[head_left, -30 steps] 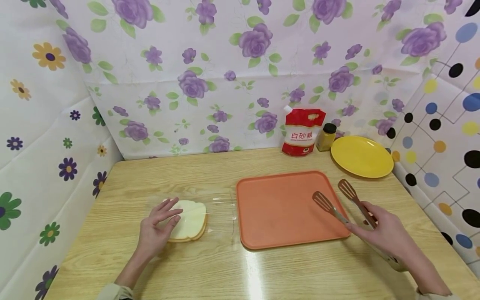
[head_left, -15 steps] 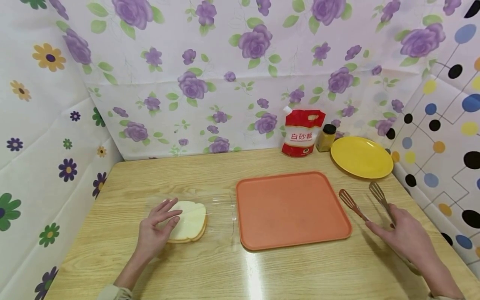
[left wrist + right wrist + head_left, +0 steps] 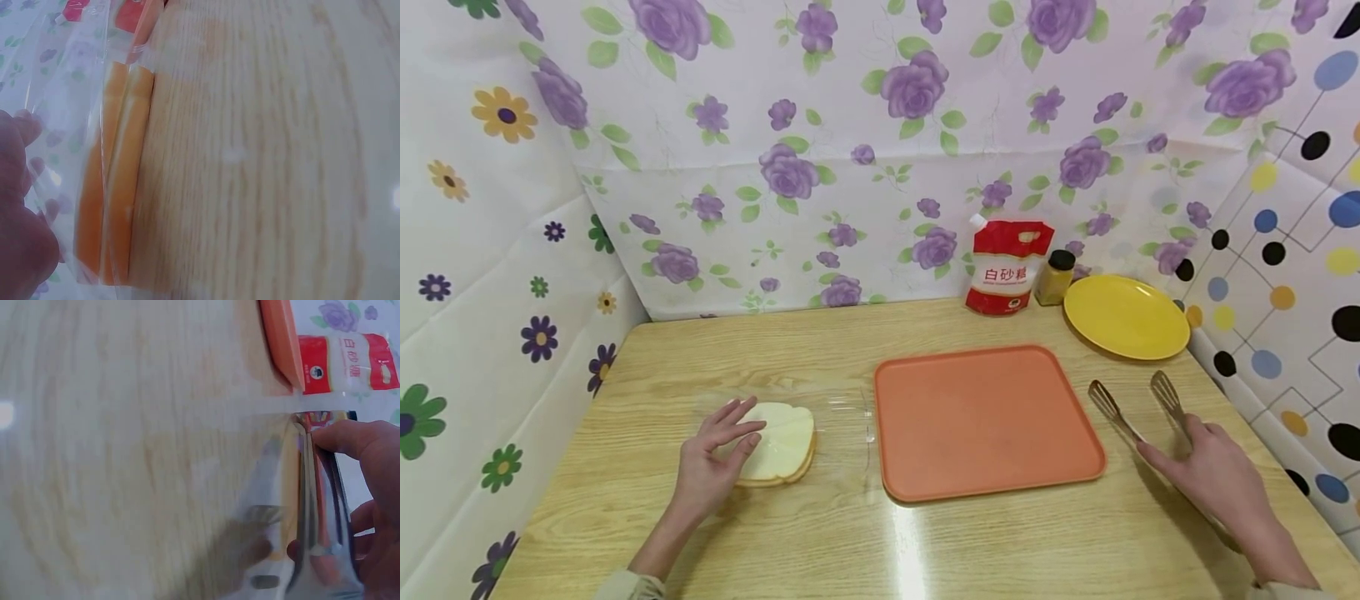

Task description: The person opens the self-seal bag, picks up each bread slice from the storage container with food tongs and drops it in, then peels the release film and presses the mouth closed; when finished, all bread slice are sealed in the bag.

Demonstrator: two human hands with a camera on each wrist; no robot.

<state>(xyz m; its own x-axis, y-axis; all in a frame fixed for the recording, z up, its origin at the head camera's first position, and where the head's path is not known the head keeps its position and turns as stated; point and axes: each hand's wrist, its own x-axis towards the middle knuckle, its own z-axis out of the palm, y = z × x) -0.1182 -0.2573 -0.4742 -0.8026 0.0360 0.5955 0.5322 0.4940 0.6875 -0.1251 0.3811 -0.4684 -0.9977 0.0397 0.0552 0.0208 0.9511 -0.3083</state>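
In the head view, white bread slices [image 3: 781, 440] lie stacked inside a clear plastic bag [image 3: 848, 417] on the left part of the table. My left hand [image 3: 709, 458] is over them, thumb and forefinger close together, pinching the bag's film. The left wrist view shows the brown crusts [image 3: 119, 181] side-on, with film rising toward the fingers. At the right, my right hand [image 3: 1213, 475] grips metal tongs [image 3: 1123, 417] by the arms. Their slotted ends stand apart over the table, between the orange tray and the table's right side. Nothing sits between them.
An orange tray [image 3: 988, 425] lies in the middle of the wooden table [image 3: 820, 542]. Behind it stand a red-and-white sugar pouch [image 3: 1007, 271] and a yellow jar with a black lid [image 3: 1056, 279]. A yellow plate [image 3: 1127, 318] is at the back right. Patterned cloth [image 3: 850, 167] borders the back and sides.
My right hand has moved the tongs rightward, off the tray and beside it. Their slotted ends have spread slightly. The left hand and the bread have stayed put.
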